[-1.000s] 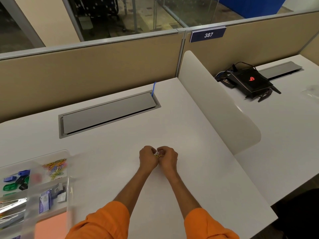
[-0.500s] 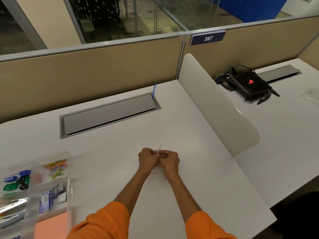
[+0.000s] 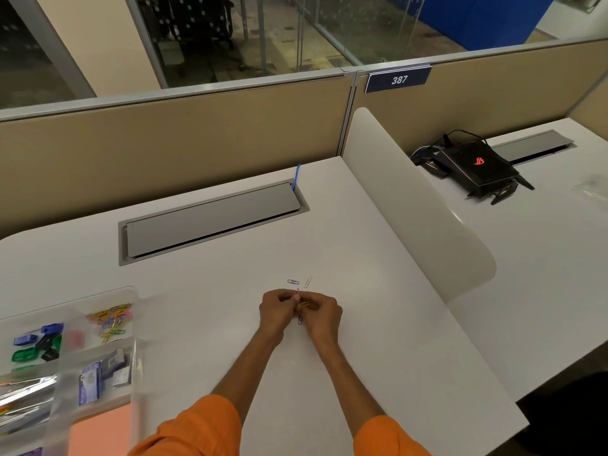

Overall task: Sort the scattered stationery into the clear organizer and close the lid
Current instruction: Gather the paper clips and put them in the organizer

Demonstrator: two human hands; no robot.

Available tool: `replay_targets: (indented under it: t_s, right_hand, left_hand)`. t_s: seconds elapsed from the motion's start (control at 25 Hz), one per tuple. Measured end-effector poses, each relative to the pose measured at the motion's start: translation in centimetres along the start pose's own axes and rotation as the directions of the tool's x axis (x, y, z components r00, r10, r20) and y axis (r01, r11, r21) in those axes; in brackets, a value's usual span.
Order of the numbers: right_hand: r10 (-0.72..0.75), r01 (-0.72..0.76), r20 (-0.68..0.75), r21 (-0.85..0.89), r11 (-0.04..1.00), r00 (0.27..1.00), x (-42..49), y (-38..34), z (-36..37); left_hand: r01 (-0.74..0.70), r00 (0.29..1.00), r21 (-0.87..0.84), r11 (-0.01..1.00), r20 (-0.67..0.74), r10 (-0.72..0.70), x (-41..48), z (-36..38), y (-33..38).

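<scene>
On the far left of the white worktop [image 3: 204, 350] stands the clear organizer [image 3: 133, 327]. It is partly cut by the picture edge and somewhat blurred. Its back right compartment holds a heap of coloured paper clips [image 3: 110, 320]. The compartment left of it holds blue, green and black clips [image 3: 36, 347], but I cannot tell their kind. Nearer to the person lie small blue-and-white boxes [image 3: 88, 385], shiny silver pieces [image 3: 26, 393] and a salmon-pink pad [image 3: 98, 429]. I cannot tell how the lid stands.

Further back, a grey cable flap [image 3: 210, 222] is sunk in the worktop, and a blue strip [image 3: 297, 176] stands up at its right end.

In the middle, well apart from the organizer, the two hands meet over the worktop. The left hand [image 3: 278, 311] and the right hand [image 3: 320, 312] both have curled fingers, and together they pinch a few held paper clips [image 3: 304, 304]. One is yellow-orange, one pinkish sticks up and one blue hangs below. Just beyond the fingertips two loose ones lie flat, a violet paper clip [image 3: 292, 282] and a pale paper clip [image 3: 308, 282]. They are near each other and do not touch the hands. Orange sleeves [image 3: 204, 429] cover the forearms.

To the right, a white curved divider [image 3: 411, 205] rises between this worktop and the neighbouring one. Beyond it sits a black device [image 3: 477, 167] with a glowing red logo and cables, beside a second grey flap [image 3: 533, 146]. A blue plate "387" [image 3: 398, 80] hangs on the beige partition [image 3: 197, 139].
</scene>
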State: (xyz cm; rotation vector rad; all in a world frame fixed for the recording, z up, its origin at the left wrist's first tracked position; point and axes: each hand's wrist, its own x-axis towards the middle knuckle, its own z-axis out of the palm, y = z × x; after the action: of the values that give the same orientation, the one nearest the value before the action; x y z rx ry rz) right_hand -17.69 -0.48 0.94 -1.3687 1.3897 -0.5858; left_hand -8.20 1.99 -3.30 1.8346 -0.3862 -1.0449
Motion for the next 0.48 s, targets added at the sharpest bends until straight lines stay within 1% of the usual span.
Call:
replay_targets:
  t_s: [0.04, 0.12, 0.2, 0.28, 0.36, 0.44, 0.48]
  right_hand:
    - [-0.002, 0.002, -0.005, 0.035, 0.999, 1.0, -0.2, -0.1, 0.1]
    - [0.053, -0.051, -0.005, 0.186, 0.981, 0.999, -0.7, -0.4, 0.4]
    - [0.053, -0.053, 0.007, 0.24, 0.969, 0.999, -1.3, -0.5, 0.8]
    - [-0.058, 0.054, 0.036, 0.107, 0.993, 0.998, -2.0, -0.7, 1.0]
    - [-0.181, 0.184, 0.092, -0.016, 0.983, 0.979, -3.0, -1.1, 1.1]
    - [-0.226, 0.232, 0.126, -0.033, 0.972, 0.966, -3.9, -1.8, 1.2]
    - [-0.239, 0.245, 0.14, -0.033, 0.969, 0.961, -4.2, -2.0, 1.3]
  left_hand:
    - [0.033, 0.999, -0.047, 0.998, 0.002, -0.033, 0.0, 0.1, 0.0]
    - [0.116, 0.993, -0.157, 0.981, 0.006, -0.116, 0.0, 0.3, -0.1]
    - [0.188, 0.981, -0.306, 0.933, 0.018, -0.192, 0.1, 0.3, 0.0]
    - [0.243, 0.968, -0.47, 0.849, 0.057, -0.246, 0.1, 0.1, 0.1]
    - [0.301, 0.95, -0.624, 0.721, 0.13, -0.284, 0.0, -0.4, 0.5]
    - [0.368, 0.926, -0.722, 0.587, 0.224, -0.305, 0.1, -0.8, 0.4]
    - [0.396, 0.915, -0.742, 0.54, 0.266, -0.304, 0.2, -1.0, 0.2]
